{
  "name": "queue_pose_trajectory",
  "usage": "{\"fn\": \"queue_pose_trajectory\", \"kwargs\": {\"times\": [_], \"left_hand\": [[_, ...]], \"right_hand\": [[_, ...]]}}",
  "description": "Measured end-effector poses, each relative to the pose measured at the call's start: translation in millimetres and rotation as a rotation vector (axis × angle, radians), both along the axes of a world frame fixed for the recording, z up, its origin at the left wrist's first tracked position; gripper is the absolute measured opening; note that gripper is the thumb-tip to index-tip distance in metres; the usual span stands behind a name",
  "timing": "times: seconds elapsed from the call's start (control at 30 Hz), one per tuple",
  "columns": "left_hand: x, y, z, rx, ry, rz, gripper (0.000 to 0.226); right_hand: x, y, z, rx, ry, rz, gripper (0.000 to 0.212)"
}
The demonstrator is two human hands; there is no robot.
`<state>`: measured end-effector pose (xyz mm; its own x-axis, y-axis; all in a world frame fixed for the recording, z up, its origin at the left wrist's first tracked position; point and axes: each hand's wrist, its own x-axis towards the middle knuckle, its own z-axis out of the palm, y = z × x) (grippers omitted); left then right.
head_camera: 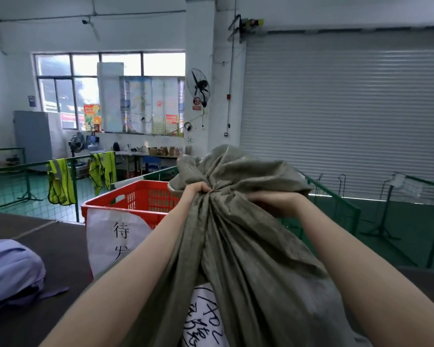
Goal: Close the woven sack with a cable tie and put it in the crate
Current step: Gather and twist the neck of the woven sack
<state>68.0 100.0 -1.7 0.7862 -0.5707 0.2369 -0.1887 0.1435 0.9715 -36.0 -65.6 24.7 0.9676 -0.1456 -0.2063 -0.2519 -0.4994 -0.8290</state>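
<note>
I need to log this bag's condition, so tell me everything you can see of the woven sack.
The woven sack is grey-green, coarse woven plastic by its look, with dusty pale patches. Its neck is gathered into tight pleats, the loose mouth flaring above. The left hand and right hand both clutch the neck, holding it upright before the red crate. A white handwritten label lies on its lower front. No tie shows.

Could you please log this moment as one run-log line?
left hand: grips sack neck | right hand: grips neck | woven sack: bunched, held up | cable tie: unseen | red crate: behind
</note>
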Motion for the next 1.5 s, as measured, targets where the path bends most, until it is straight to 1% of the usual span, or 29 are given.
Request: {"fn": "queue_pose_trajectory", "kwargs": {"times": [0.03,0.07,0.1,0.13,0.17,0.23,0.27,0.3,0.33,0.37,0.4,0.43,0.47,0.5,0.57,0.6,0.63,0.7,0.77,0.83,0.9,0.93,1.03,1.1,1.2,1.33,1.4,1.47,1.5], "left_hand": [[1,2,-1,0.018,0.038,-0.016,0.069],[-1,3,-2,0.031,0.051,-0.028,0.068],[0,2,0,0.016,0.048,-0.037,0.071],[0,-1,-1,-0.016,0.051,-0.046,0.075],[-2,-3,1,-0.042,0.053,-0.068,0.078],[-2,-1,-4,-0.049,-0.011,-0.079,0.075],[-3,1,-6,-0.039,-0.040,-0.093,0.068],[-3,3,-6,-0.009,-0.060,-0.092,0.054],[-4,3,-5,0.028,-0.029,-0.067,0.039],[-6,4,-3,0.081,0.040,-0.023,0.029],[-8,5,-3,0.106,0.101,-0.004,0.026],[-8,6,-3,0.080,0.121,-0.004,0.023],[-6,8,-4,0.031,0.071,-0.041,0.018],[-3,10,-6,-0.011,-0.003,-0.075,0.015],[0,16,-10,-0.055,-0.127,-0.094,0.027],[0,17,-12,-0.054,-0.165,-0.064,0.033],[0,17,-11,-0.067,-0.184,-0.034,0.032],[-4,15,-3,-0.087,-0.161,0.025,0.047],[-11,11,5,-0.093,-0.013,0.017,0.063],[-16,4,11,-0.146,0.109,-0.020,0.072],[-24,0,16,-0.145,0.178,-0.082,0.067],[-27,0,16,-0.125,0.212,-0.130,0.062],[-38,2,23,-0.061,0.276,-0.250,0.035],[-45,1,31,-0.004,0.244,-0.249,0.023],[-55,-1,43,0.131,0.143,-0.264,0.020],[-53,8,57,0.355,-0.064,-0.219,0.013],[-49,19,60,0.466,-0.126,-0.266,0.012],[-38,38,60,0.543,-0.166,-0.358,0.018],[-34,51,58,0.579,-0.178,-0.385,0.037]], "right_hand": [[-5,-6,-9,0.045,0.111,0.027,0.040],[-10,-12,-15,0.084,0.154,0.034,0.027],[-13,-16,-16,0.137,0.133,0.007,0.021],[-14,-22,-17,0.215,0.035,-0.041,0.019],[-13,-26,-13,0.354,-0.127,-0.114,0.021],[-8,-28,3,0.626,-0.515,-0.281,0.020],[-4,-28,12,0.700,-0.693,-0.357,0.015],[-1,-25,21,0.729,-0.826,-0.435,0.010],[3,-25,24,0.685,-0.906,-0.511,0.010],[3,-22,24,0.567,-0.928,-0.622,0.018],[3,-22,18,0.324,-0.874,-0.730,0.029],[2,-24,7,0.031,-0.740,-0.779,0.036],[4,-28,-4,-0.188,-0.568,-0.752,0.036],[3,-28,-13,-0.253,-0.395,-0.674,0.035],[-3,-28,-21,-0.047,-0.103,-0.478,0.043],[-5,-32,-23,0.068,-0.026,-0.391,0.049],[-7,-37,-23,0.174,0.005,-0.300,0.053],[-15,-45,-21,0.279,0.008,-0.101,0.057],[-30,-40,-14,0.333,0.018,0.098,0.065],[-41,-30,-7,0.396,-0.042,0.182,0.072],[-51,-10,-1,0.450,-0.103,0.179,0.078],[-54,1,-1,0.404,-0.129,0.150,0.076],[-53,45,-7,0.131,-0.183,0.117,0.040],[-48,67,-15,0.149,-0.278,0.074,0.041],[-35,84,-19,0.270,-0.396,0.016,0.047],[-17,97,-22,0.235,-0.468,-0.183,0.053],[-13,101,-26,0.229,-0.491,-0.262,0.056],[-9,100,-28,0.214,-0.520,-0.276,0.057],[-9,100,-27,0.205,-0.515,-0.268,0.057]]}}
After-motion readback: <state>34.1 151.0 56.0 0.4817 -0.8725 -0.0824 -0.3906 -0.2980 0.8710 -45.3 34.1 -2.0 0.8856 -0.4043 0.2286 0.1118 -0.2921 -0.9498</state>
